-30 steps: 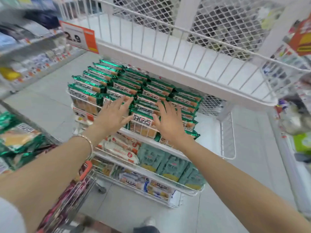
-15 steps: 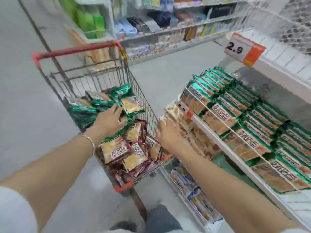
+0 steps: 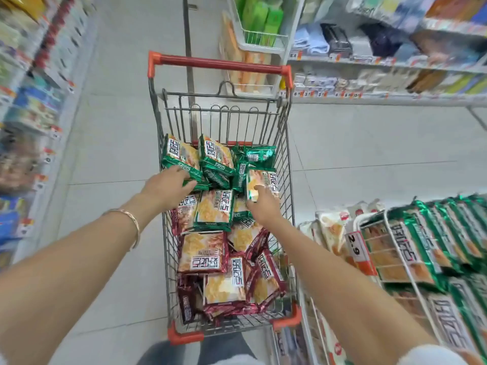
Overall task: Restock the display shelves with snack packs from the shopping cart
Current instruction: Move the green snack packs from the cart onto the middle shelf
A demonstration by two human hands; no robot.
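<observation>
Aisle: grey tiles are running between stocked shelves; the shopping cart (image 3: 224, 122) is standing beside the display shelf (image 3: 388, 234).
Left hand (image 3: 164, 189): fingers are curling over the left green pack (image 3: 180, 156) at the cart's far end.
Right hand (image 3: 264, 209): thumb and fingers are pinching the right green pack (image 3: 263, 180) by its near edge.
Technique: each hand is likely needing a hold deeper than the seam before lifting.
Axis: the right green pack is leaning by the cart's right wall, long axis pointing away, printed face up.

Glossy green snack packs (image 3: 214, 209) and maroon snack packs (image 3: 203, 252), grey wire cart (image 3: 224, 117), red handle (image 3: 218, 61), white-and-orange price tag (image 3: 356, 247).
</observation>
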